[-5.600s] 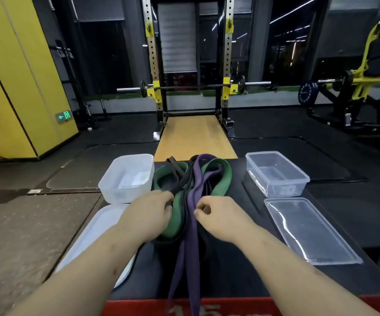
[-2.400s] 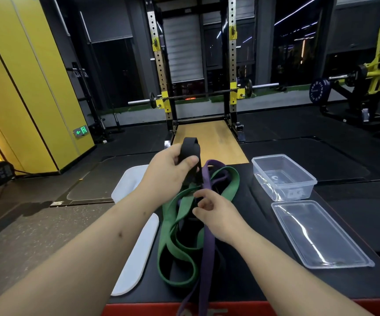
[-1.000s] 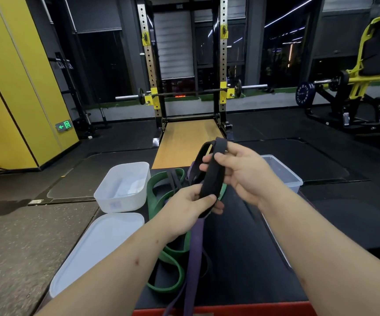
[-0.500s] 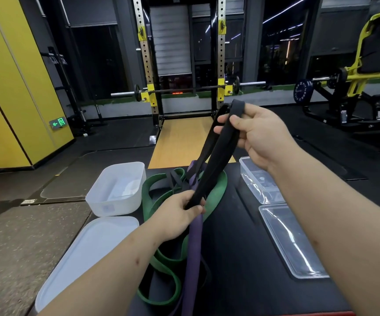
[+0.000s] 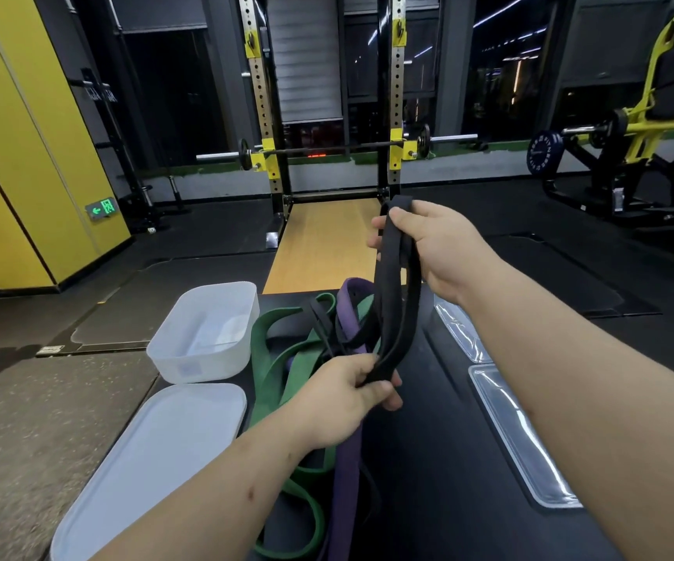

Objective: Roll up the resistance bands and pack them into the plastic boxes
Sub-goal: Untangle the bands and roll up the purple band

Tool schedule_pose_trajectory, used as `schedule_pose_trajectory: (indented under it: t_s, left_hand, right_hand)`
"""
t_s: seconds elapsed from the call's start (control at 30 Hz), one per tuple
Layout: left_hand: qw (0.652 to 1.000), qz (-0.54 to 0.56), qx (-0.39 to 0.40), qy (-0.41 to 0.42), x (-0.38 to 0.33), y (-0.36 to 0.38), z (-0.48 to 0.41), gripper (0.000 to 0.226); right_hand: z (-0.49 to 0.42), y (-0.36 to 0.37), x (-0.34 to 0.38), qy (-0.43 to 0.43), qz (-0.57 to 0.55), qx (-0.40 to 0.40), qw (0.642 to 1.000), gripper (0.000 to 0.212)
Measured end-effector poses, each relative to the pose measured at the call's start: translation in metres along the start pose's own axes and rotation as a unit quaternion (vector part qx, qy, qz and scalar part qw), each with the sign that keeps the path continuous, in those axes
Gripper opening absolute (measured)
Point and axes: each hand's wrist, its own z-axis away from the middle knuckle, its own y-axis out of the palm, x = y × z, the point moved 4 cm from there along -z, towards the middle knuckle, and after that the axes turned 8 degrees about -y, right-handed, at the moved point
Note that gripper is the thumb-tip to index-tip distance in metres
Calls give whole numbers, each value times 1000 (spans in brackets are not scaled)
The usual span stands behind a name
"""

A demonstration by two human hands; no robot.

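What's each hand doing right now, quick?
Left hand: closed on the lower end of the black band.
Right hand: closed on the band's upper end, holding it raised.

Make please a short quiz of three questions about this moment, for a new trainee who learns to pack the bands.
1. True or false: the black band is held by both hands.
2. Which band lies flat on the mat, still loose? A) green band B) red band C) yellow band
3. Fill in: the white box beside the left hand has ______ bands inside.

Key
1. True: the right hand pinches the top, and the left hand grips the lower end.
2. A. The purple band lies there too.
3. No; it is empty, with its white lid lying nearer the person.
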Motion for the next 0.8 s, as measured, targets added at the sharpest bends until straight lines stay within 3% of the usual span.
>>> schedule_pose_trajectory:
  t_s: [0.13, 0.27, 0.4, 0.47, 0.63, 0.8]
  left_hand:
    - [998, 56, 10, 38, -19, 0, -1, 14]
    - [989, 133, 5, 62, -47, -6, -4, 16]
    - [977, 208, -2, 53, -67, -5, -8, 23]
    - [963, 264, -1, 49, -75, -1, -9, 25]
    - [935, 351, -12, 43, -100, 4, -14, 27]
    - [897, 437, -60, 21, -114, -8, -30, 29]
  right_hand:
    - [8, 6, -11, 75, -3, -5, 997, 41]
    - [24, -2, -27, 161, -104, -30, 981, 65]
    - [43, -12, -38, 186, -192, -14, 963, 83]
    - [54, -14, -42, 198, -197, 17, 960, 74]
    - [66, -22, -59, 157, -200, 43, 966, 27]
    - [81, -25, -74, 76, -185, 134, 971, 35]
